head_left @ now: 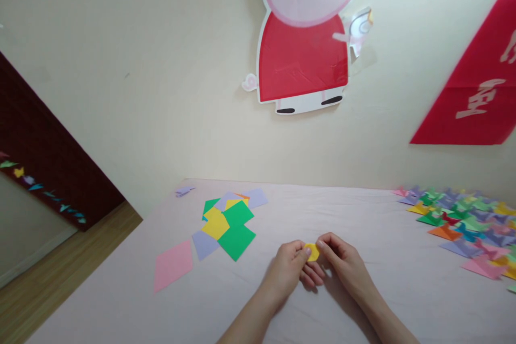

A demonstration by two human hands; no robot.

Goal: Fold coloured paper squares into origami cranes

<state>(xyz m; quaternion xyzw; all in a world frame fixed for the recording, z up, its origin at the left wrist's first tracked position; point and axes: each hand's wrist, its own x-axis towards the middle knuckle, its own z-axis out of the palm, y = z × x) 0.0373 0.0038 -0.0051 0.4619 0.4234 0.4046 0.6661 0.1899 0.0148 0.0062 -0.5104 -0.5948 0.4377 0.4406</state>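
A small folded piece of yellow paper (312, 252) is held between my two hands, just above the table. My left hand (293, 264) pinches its left side, thumb on top and fingers curled beneath. On the right edge of the paper, my right hand (341, 258) closes with thumb and index finger. To the left of my hands lie loose square sheets: green paper (237, 237), yellow paper (216, 223), purple paper (205, 245) and a pink sheet (174, 265) nearest the table's left side.
Rows of colourful folded paper figures (463, 220) cover the table's right side. A folded purple piece (185, 191) lies at the far left corner. Behind the pale tablecloth (346, 209) rises a wall with a pig cutout (304, 59) and a red banner (467, 86).
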